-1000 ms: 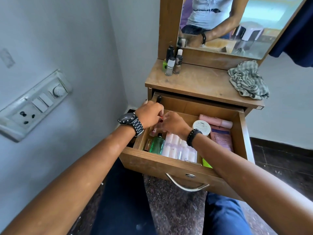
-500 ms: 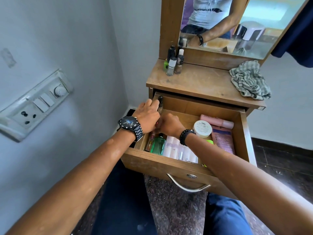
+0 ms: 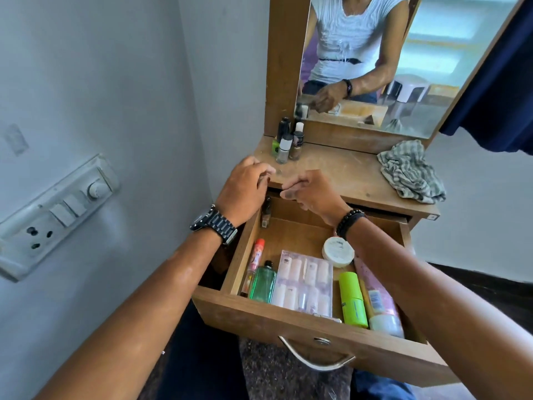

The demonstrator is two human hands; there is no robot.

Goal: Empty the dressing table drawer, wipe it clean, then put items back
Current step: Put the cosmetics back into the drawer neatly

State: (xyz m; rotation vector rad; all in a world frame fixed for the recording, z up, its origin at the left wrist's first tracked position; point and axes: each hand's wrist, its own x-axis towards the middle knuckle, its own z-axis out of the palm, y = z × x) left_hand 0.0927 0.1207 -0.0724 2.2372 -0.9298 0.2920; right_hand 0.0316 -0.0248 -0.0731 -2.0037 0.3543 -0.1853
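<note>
Both hands are raised over the front edge of the tabletop, above the back of the drawer. Left hand: fingers curled, tips at the tabletop edge; whether they pinch anything cannot be told. Right hand: fingers curled inward, thumb and forefinger close together; what it holds, if anything, is hidden.

Drawer: pulled out, open, below the tabletop, metal handle on its front face.

Contents, placed relative to the drawer:
- Small brown bottle, back left corner, upright against the left wall.
- Red-capped tube, along the left wall, long axis front to back, cap toward the back. Print not readable.
- Green bottle, just right of the tube, long axis front to back, black cap toward the back.
- Clear pack of small white tubes, centre, in two rows. Label marks too small to read.
- White round jar, behind the pack, lid up; lid text blurred.
- Lime tube, right of the pack, long axis front to back. Print not readable.
- Pink tube, right side, white cap toward the front, partly under the right forearm.

On the tabletop: nail polish bottles upright at the back left corner; one dark label, illegible. Striped cloth crumpled at the right end. Mirror behind.
</note>
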